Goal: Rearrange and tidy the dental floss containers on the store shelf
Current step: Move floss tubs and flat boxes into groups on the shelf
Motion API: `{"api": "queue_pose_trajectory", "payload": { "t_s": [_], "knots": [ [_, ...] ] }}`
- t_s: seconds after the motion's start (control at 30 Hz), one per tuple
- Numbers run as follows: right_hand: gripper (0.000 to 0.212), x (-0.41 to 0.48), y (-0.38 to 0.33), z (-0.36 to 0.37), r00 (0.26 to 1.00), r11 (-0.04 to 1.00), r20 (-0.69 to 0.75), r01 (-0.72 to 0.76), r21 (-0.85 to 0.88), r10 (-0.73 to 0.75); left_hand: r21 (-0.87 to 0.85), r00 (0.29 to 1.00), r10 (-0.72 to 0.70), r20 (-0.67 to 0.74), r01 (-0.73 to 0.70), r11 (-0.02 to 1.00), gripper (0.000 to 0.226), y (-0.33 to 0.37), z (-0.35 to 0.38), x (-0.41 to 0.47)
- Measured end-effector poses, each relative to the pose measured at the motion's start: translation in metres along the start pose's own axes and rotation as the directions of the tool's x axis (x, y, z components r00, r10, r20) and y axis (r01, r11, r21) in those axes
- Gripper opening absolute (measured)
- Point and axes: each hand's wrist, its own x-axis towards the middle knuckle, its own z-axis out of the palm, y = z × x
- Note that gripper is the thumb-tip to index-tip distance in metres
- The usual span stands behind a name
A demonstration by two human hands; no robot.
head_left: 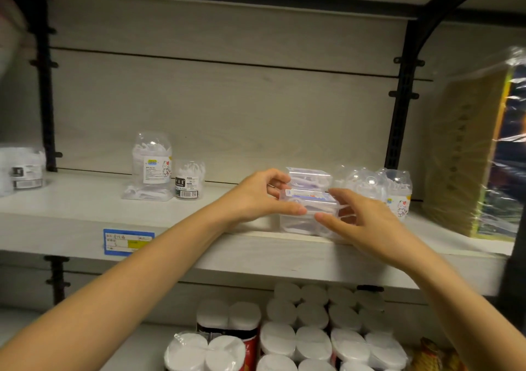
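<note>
A clear rectangular floss box (308, 198) sits on top of another clear box (299, 224) near the front of the pale shelf (71, 208). My left hand (256, 195) grips the top box from the left, thumb under its front edge. My right hand (361, 217) pinches its right end. A third clear box (308, 175) stands just behind. Two clear floss jars (398, 191) with a cartoon label stand right of the boxes. To the left, a tall floss jar (152, 161) stands on a flat floss pack (146, 194), beside a short jar (189, 180).
A blue price tag (128, 241) hangs on the shelf's front edge. Another jar (22, 171) stands at the far left. A plastic-wrapped yellow package (469, 148) leans at the right end. Below are packs of white rolls (313, 331). Black uprights (398, 114) frame the bay.
</note>
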Motion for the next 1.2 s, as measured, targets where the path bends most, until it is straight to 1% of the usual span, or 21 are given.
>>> {"api": "queue_pose_trajectory", "payload": {
  "t_s": [0.07,0.13,0.17,0.2,0.27,0.3,0.37,0.5,0.57,0.67,0.73,0.8,0.83,0.9,0.97,1.03,1.1,1.13,1.2],
  "knots": [
    [0.067,-0.008,-0.004,0.0,0.993,0.997,-0.106,0.055,-0.047,-0.06,0.094,0.999,0.022,-0.04,-0.018,0.995,0.061,0.001,-0.001,-0.008],
    [0.058,-0.019,-0.013,-0.002,0.949,0.982,-0.253,0.173,-0.07,-0.186,0.228,0.986,0.11,-0.124,-0.079,0.97,0.056,0.002,-0.008,-0.023],
    [0.047,-0.024,-0.018,-0.003,0.918,0.967,-0.305,0.246,-0.066,-0.254,0.279,0.971,0.173,-0.166,-0.122,0.953,0.048,0.002,-0.014,-0.033],
    [0.035,-0.028,-0.024,-0.003,0.888,0.947,-0.337,0.316,-0.052,-0.314,0.318,0.947,0.241,-0.212,-0.167,0.933,0.034,0.001,-0.02,-0.045],
    [0.014,-0.035,-0.038,0.002,0.85,0.91,-0.36,0.414,0.006,-0.384,0.391,0.888,0.336,-0.313,-0.201,0.898,0.007,-0.004,-0.037,-0.07],
    [0.009,-0.037,-0.045,0.006,0.844,0.895,-0.358,0.444,0.049,-0.399,0.424,0.86,0.353,-0.367,-0.183,0.887,0.007,-0.008,-0.045,-0.083],
    [0.008,-0.038,-0.059,0.019,0.841,0.868,-0.344,0.482,0.123,-0.418,0.462,0.828,0.353,-0.436,-0.131,0.877,0.012,-0.019,-0.061,-0.109],
    [0.007,-0.033,-0.089,0.054,0.848,0.842,-0.3,0.503,0.193,-0.437,0.488,0.822,0.289,-0.491,-0.016,0.873,0.018,-0.046,-0.098,-0.149],
    [0.007,-0.028,-0.106,0.067,0.858,0.846,-0.276,0.493,0.202,-0.434,0.483,0.822,0.265,-0.504,0.014,0.876,0.017,-0.055,-0.119,-0.161],
    [0.007,-0.012,-0.138,0.083,0.877,0.862,-0.256,0.461,0.21,-0.406,0.477,0.822,0.26,-0.507,0.016,0.879,0.012,-0.066,-0.158,-0.167],
    [0.009,0.008,-0.159,0.092,0.902,0.887,-0.238,0.411,0.212,-0.361,0.478,0.826,0.267,-0.496,0.003,0.878,0.01,-0.07,-0.183,-0.158],
    [0.008,0.037,-0.176,0.1,0.929,0.919,-0.208,0.346,0.187,-0.308,0.441,0.834,0.247,-0.494,-0.004,0.897,0.009,-0.075,-0.206,-0.136],
    [0.008,0.053,-0.182,0.104,0.94,0.934,-0.202,0.31,0.178,-0.273,0.396,0.843,0.21,-0.495,0.004,0.918,0.015,-0.077,-0.215,-0.122],
    [0.011,0.088,-0.189,0.112,0.957,0.962,-0.221,0.225,0.152,-0.189,0.264,0.878,0.076,-0.472,0.058,0.963,0.038,-0.08,-0.228,-0.088],
    [0.03,0.121,-0.192,0.12,0.976,0.988,-0.196,0.117,0.096,-0.097,0.171,0.905,-0.035,-0.424,0.118,0.978,0.062,-0.082,-0.233,-0.056],
    [0.045,0.147,-0.19,0.128,0.993,0.998,-0.12,0.018,0.053,-0.011,0.166,0.917,-0.093,-0.387,0.169,0.972,0.086,-0.087,-0.23,-0.029],
    [0.054,0.163,-0.185,0.134,0.997,0.997,-0.04,-0.059,0.039,0.061,0.141,0.924,-0.175,-0.34,0.234,0.962,0.108,-0.093,-0.226,-0.01],
    [0.055,0.167,-0.182,0.137,0.996,0.995,-0.013,-0.088,0.037,0.088,0.116,0.925,-0.22,-0.31,0.267,0.957,0.116,-0.097,-0.223,-0.003],
    [0.055,0.169,-0.176,0.141,0.994,0.994,0.011,-0.111,0.018,0.111,0.082,0.922,-0.283,-0.265,0.314,0.946,0.121,-0.105,-0.22,0.004]
  ]
}}
